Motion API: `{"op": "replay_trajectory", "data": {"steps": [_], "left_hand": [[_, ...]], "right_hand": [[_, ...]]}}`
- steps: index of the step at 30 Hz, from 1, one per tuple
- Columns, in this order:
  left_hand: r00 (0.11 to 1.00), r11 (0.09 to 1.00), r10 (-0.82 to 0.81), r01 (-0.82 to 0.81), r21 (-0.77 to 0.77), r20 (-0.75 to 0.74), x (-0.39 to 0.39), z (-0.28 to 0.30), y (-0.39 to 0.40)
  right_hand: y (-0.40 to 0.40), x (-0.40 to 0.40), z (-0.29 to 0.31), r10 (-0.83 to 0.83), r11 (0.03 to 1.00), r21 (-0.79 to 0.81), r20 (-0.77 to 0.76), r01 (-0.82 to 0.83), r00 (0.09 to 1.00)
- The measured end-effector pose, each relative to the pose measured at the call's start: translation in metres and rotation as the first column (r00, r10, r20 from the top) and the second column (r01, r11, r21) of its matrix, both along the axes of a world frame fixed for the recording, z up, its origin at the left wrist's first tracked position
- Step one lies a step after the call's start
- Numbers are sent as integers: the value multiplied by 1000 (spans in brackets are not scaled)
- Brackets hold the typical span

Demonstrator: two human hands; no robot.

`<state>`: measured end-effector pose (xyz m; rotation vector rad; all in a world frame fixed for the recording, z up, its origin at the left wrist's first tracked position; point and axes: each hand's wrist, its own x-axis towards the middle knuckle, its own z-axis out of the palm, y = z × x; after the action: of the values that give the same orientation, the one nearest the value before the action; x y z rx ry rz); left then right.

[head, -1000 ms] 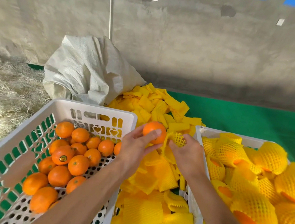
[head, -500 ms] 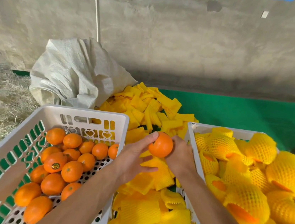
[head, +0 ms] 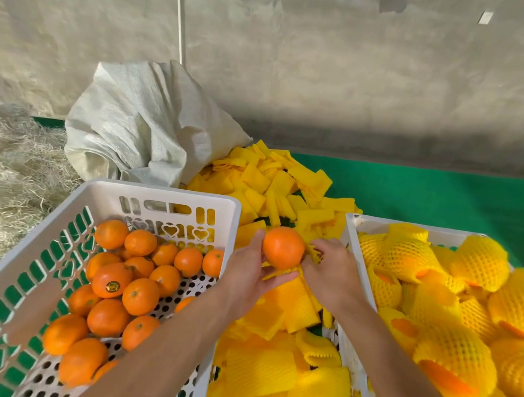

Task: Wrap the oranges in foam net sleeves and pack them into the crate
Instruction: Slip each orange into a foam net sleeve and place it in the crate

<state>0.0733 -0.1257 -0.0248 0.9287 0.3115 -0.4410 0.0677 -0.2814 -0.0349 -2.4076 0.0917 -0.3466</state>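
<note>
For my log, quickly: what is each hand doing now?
Left hand: fingers hold the orange.
Right hand: fingers pinch the foam net sleeve beside the orange.

Two bare forearms, left hand (head: 246, 277) and right hand (head: 331, 278) ungloved, sleeveless
</note>
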Motion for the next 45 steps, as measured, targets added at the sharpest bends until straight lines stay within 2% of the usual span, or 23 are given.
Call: {"op": "replay_trajectory", "data": {"steps": [2,5,8,12,14,19,22,24,26,28,31,32,34,36,39,43,45], "left_hand": [[1000,1000,21,-21,5,-22,0,0,-2],[998,998,-35,33,52,44,0,0,-4],[985,989,-115,102,108,127,-2,1,-3],[960,963,-97,24,267,263,-1,-5,-1],[937,937,-105,-19,350,332,-4,-6,-2],[918,821,-43,-192,538,394,-4,-12,-3],[916,759,-51,-223,612,397,-2,-19,-3],[921,726,-98,-193,660,377,-3,-20,-4],[947,746,-123,-109,656,297,0,-18,-5],[971,828,-105,-33,559,213,4,-17,-3],[977,899,-50,-47,436,209,7,-18,-3],[967,879,-37,-88,468,252,6,-20,-4],[930,769,-69,-182,613,362,1,-23,-5],[889,678,-105,-264,686,446,-4,-22,-5],[855,656,-118,-314,686,504,-6,-20,-5],[837,622,-152,-332,709,525,-6,-20,-6],[827,625,-144,-349,698,543,-6,-19,-5]], "right_hand": [[0,1,-1,-34,999,-5,-24,34,999],[0,1,0,-52,999,8,-65,53,996],[-1,1,-4,6,1000,-11,-131,-8,991],[-1,0,-1,43,989,146,-155,-20,987],[-1,-1,3,29,982,189,-116,-6,993],[4,-8,10,80,995,59,89,-86,993],[7,-13,14,133,982,111,158,-152,978],[9,-14,13,146,959,220,170,-182,975],[10,-12,10,120,937,313,132,-156,984],[8,-7,8,54,934,349,74,-77,996],[-2,-2,5,-12,907,422,-22,20,1000],[-5,-1,4,-24,905,422,-60,47,998],[-6,-2,4,-36,924,375,-99,71,994],[-6,-1,1,-52,937,338,-110,86,993],[-6,0,1,-91,935,332,-110,123,990],[-2,-1,0,-37,874,463,-241,148,970],[-2,0,-1,-29,867,473,-264,156,964]]}}
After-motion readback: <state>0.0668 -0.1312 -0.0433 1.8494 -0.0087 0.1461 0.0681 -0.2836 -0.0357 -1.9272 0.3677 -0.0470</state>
